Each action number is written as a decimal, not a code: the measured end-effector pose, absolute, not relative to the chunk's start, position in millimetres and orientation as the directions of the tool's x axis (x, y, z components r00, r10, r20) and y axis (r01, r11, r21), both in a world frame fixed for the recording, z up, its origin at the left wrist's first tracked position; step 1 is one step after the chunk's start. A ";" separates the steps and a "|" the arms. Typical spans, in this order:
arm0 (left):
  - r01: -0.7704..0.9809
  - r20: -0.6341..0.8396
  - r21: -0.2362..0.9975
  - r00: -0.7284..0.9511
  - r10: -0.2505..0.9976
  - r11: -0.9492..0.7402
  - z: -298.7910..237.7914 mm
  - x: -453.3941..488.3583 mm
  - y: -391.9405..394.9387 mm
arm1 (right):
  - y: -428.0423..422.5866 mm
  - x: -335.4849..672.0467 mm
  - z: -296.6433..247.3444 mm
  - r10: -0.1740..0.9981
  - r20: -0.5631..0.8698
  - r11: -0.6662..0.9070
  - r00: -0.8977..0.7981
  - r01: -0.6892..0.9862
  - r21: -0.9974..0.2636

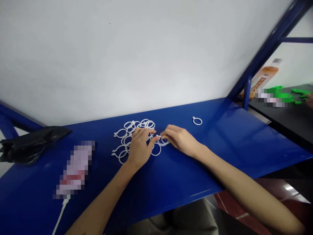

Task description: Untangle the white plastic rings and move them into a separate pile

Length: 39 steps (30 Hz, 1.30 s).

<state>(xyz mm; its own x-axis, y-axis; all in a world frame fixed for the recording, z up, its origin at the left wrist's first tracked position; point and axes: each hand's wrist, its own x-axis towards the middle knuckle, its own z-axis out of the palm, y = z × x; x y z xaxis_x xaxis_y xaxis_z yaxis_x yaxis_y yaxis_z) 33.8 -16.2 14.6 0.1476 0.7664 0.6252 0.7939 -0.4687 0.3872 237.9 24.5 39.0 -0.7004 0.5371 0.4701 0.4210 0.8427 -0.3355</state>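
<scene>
Near the middle of the blue table (pixel 207 153), my right hand (pixel 181 138) pinches a white ring (pixel 165 141) with a small eyelet, like a curtain ring. My left hand (pixel 141 143) is over a pile of similar white rings (pixel 121 133), partly hiding them. Its thumb and index finger are apart, their tips close to the eyelet of the held ring; whether the thumb touches it is hard to see. Just below the fingers lies another ring (pixel 156 149). One separate ring (pixel 197 121) rests to the right, beyond my right hand.
At left lie a black plastic bag (pixel 36 143) and a blurred-out phone-like object (pixel 77 168) with a white cable (pixel 61 212). A white wall (pixel 146 65) stands behind. On a dark table at right are an orange bottle (pixel 265 76), green pieces (pixel 281 93) and another person's hand (pixel 310 99).
</scene>
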 end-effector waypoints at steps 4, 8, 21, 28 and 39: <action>0.868 0.517 0.245 0.261 0.815 -0.433 10.9 46.7 -22.6 | 58.5 267.3 39.9 0.804 0.504 0.538 -0.317 0.748 -0.389; 0.871 0.446 0.126 0.378 0.811 -0.475 8.4 53.5 -28.9 | 86.5 308.3 43.1 0.932 0.358 0.082 0.052 0.934 -0.349; 0.806 0.644 0.071 0.413 0.643 -0.588 10.8 50.5 -25.8 | 76.6 291.3 41.6 0.875 0.450 0.372 -0.178 0.843 -0.390; 0.813 0.683 0.062 0.388 0.619 -0.579 14.3 41.5 -21.7 | 37.0 239.9 29.3 0.794 0.319 0.536 -0.517 0.349 -0.769; 0.693 0.629 0.455 0.195 0.752 -0.560 18.8 36.3 -16.2 | 32.8 238.9 30.3 0.714 0.422 0.651 -0.558 0.310 -0.693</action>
